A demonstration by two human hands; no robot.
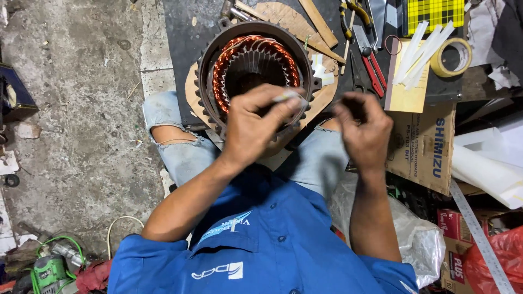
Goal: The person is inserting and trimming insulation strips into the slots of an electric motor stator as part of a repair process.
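Motor stator [256,81] sits on the floor mat between your knees, copper windings ringing its bore. Your left hand [256,128] pinches a small white strip [291,97] over the near rim; your right hand [364,128] is curled just beside it, and I cannot tell what it grips. You seem mid-insulating; feeding the strip into a slot calls for steady aim. Beyond lie pliers [370,68] and a tape roll [452,57].

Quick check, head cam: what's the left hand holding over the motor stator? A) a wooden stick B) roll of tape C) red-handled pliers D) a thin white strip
D: the left hand pinches a thin white strip in its fingers above the stator with its copper windings, while the pliers, tape roll and wooden sticks all lie on the mat beyond it.
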